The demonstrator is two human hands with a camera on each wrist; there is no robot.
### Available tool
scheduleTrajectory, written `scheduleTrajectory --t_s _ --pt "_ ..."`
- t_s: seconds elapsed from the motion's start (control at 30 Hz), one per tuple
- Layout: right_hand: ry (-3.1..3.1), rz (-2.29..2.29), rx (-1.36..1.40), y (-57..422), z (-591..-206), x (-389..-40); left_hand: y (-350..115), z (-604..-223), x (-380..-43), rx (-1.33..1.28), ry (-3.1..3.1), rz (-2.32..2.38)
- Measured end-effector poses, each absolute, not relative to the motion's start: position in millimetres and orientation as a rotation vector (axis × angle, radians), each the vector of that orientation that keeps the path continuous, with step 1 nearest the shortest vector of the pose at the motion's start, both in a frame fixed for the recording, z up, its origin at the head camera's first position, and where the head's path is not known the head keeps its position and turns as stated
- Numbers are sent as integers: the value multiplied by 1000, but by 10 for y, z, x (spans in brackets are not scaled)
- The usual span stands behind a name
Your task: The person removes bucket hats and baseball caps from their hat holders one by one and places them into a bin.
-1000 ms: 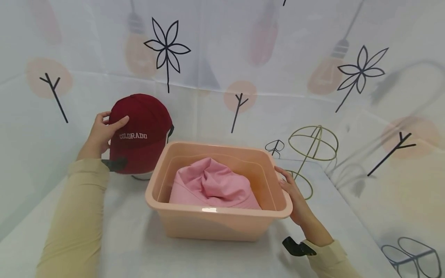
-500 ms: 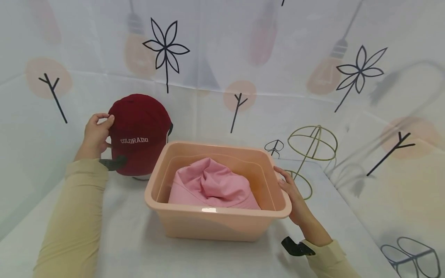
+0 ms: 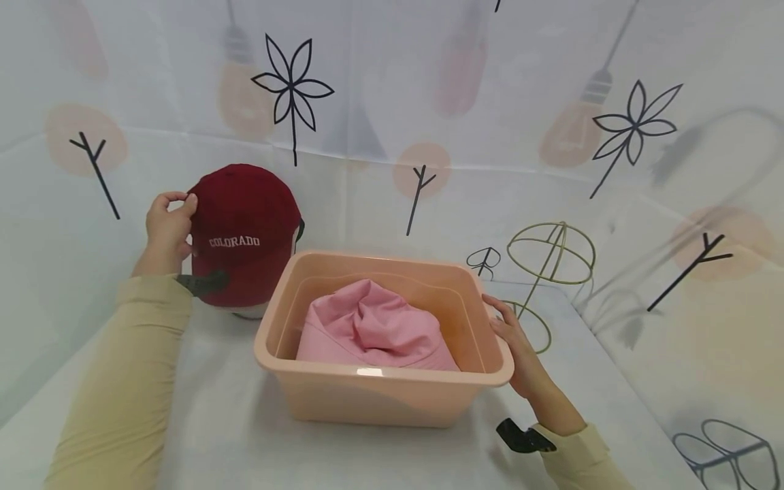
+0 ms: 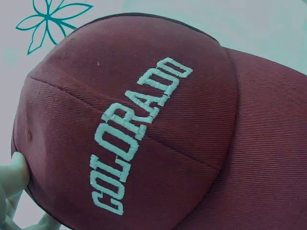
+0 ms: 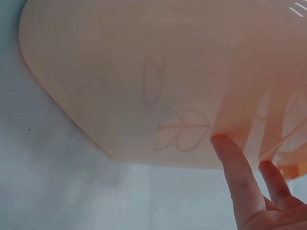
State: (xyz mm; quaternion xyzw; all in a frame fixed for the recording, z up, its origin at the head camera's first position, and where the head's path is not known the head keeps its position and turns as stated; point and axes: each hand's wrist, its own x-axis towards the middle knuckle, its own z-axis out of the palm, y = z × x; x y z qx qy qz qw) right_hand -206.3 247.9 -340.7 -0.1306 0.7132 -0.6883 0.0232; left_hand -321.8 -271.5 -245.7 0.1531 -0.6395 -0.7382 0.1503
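A dark red baseball cap (image 3: 245, 211) lettered COLORADO sits upright at the back left, over a white support partly visible below it. My left hand (image 3: 168, 224) pinches the cap's left edge between thumb and fingers. In the left wrist view, the cap's front (image 4: 129, 129) and brim fill most of the picture, with the thumb (image 4: 14, 175) against its edge. My right hand (image 3: 517, 347) grips the right rim of a peach plastic basin (image 3: 373, 395). Two fingertips (image 5: 228, 148) touch its outer wall in the right wrist view. Pink folded cloth (image 3: 373, 327), possibly a hat, lies inside the basin.
A gold wire stand (image 3: 551, 255) with a domed top and ring base stands behind the right hand. White tablecloth (image 3: 245, 422) covers the surface. Patterned fabric (image 3: 367, 102) hangs close behind and along the sides.
My left thumb has slid from the cap's front leftward to its edge. The cap dipped slightly, then rose a little. The right hand and basin have stayed put.
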Motion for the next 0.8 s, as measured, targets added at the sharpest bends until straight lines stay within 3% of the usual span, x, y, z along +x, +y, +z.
scheduleTrajectory --t_s 0.8 --pt "2218 -2122 -401 2489 -3408 -2059 -2544 -1957 -3055 413 -1666 -2089"
